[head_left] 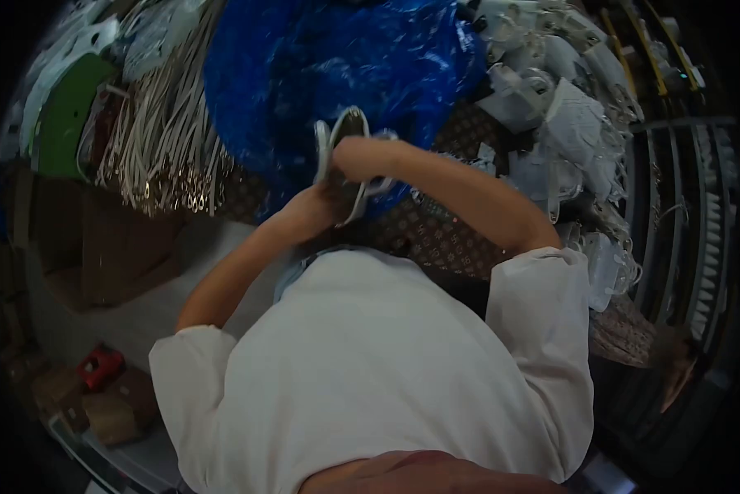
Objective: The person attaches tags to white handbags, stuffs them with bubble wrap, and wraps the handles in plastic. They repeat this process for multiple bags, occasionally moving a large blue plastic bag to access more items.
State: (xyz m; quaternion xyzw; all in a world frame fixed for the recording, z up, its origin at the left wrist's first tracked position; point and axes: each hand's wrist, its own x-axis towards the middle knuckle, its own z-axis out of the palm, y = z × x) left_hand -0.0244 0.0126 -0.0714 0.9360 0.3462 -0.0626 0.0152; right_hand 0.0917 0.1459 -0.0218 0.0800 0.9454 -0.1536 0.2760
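Grasping fingers of the left hand (311, 214) close around the lower end of a pale bag (322, 150), seen from the head view. The right hand (362, 159) is bent over at the bag's open mouth, with its knuckles up and its fingertips turned down out of sight, so I cannot tell whether it pinches anything there. Both hands are slightly blurred. The bag sits between them, its mouth tilted up so that the dark inside shows between two light edges. Just beside the right hand, on its right side, is a clear, shiny loop (384, 183); whether it belongs to the bag I cannot tell.

Beyond the hands spreads a crumpled blue plastic sheet (345, 53), the bag standing out in front of its near part. Nearer the body, a brown patterned cloth (444, 239) shows below the right forearm. To the left lies a thick bundle of pale straps (160, 123), with metal clips (181, 198) at their near ends, and next to it on the outer side a green panel (67, 119). On the right are heaped white bags in clear wrapping (576, 119), with another small wrapped bag (607, 267) nearer the body. A cardboard box (123, 251) stands at the left, and a red object (100, 366) lies lower down on that side. Racks (703, 222) line the far right, in shadow. The person's white shirt (370, 346) fills the lower middle.
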